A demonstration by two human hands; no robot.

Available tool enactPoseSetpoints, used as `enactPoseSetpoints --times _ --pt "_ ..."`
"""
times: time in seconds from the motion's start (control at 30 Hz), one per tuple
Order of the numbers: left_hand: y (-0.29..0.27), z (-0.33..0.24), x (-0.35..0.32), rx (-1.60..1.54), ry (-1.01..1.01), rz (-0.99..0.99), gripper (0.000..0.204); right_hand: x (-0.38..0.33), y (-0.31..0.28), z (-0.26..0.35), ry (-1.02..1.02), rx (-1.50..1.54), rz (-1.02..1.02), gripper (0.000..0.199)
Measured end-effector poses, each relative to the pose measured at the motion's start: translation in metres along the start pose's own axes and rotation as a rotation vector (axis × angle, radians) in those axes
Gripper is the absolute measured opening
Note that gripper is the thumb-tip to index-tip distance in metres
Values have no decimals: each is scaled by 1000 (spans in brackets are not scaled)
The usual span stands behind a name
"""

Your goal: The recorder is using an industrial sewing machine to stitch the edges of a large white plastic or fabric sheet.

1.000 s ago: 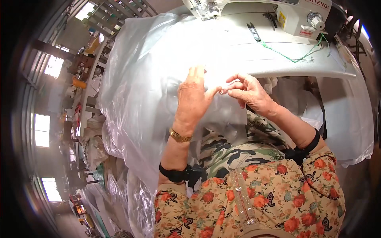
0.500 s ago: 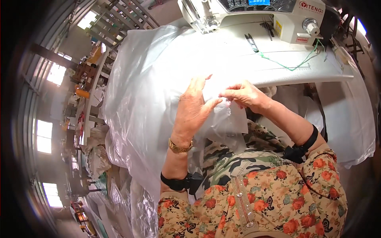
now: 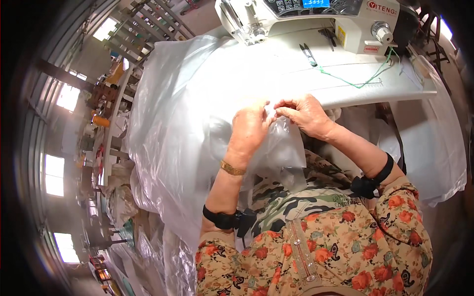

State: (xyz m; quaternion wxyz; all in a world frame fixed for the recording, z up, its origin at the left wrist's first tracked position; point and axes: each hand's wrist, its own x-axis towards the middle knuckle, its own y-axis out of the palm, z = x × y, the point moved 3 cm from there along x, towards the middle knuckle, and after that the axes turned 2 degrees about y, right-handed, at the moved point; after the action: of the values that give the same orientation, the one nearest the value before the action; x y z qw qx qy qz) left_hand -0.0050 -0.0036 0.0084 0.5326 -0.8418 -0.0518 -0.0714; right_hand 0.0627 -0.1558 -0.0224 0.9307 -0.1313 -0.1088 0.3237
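Clear plastic sheeting [image 3: 170, 113] spreads over the left of the table and hangs down its front toward my lap. My left hand [image 3: 249, 127] is closed at the sheet's near edge, its thumb and fingers pinched together on the film. Close beside it, my right hand [image 3: 307, 117] pinches the same edge between thumb and forefinger. The two sets of fingertips almost touch. Bright glare washes out the film just beyond my hands, so its exact fold there cannot be made out.
A white sewing machine [image 3: 316, 29] stands at the table's far side. Black thread snips [image 3: 308, 55] and a green thread [image 3: 358, 85] lie on the tabletop [image 3: 335, 93] before it. More plastic film [image 3: 434, 153] hangs at the right. Cluttered shelving [image 3: 116, 113] runs along the left.
My left hand has moved right and closed from spread fingers onto the film. My right hand stays about where it was, still pinching. The view has shifted slightly.
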Motion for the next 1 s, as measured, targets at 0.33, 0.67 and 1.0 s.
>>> enactPoseSetpoints --times 0.33,0.67,1.0 --pt "-4 -14 -4 252 75 -266 31 0 -4 6 -202 -225 -242 18" --pt "-9 -9 -2 -44 195 -370 19 2 -8 -2 -317 -265 -263 22" --pt "-19 -14 -5 180 204 -449 29 0 9 -5 -453 -402 -127 17"
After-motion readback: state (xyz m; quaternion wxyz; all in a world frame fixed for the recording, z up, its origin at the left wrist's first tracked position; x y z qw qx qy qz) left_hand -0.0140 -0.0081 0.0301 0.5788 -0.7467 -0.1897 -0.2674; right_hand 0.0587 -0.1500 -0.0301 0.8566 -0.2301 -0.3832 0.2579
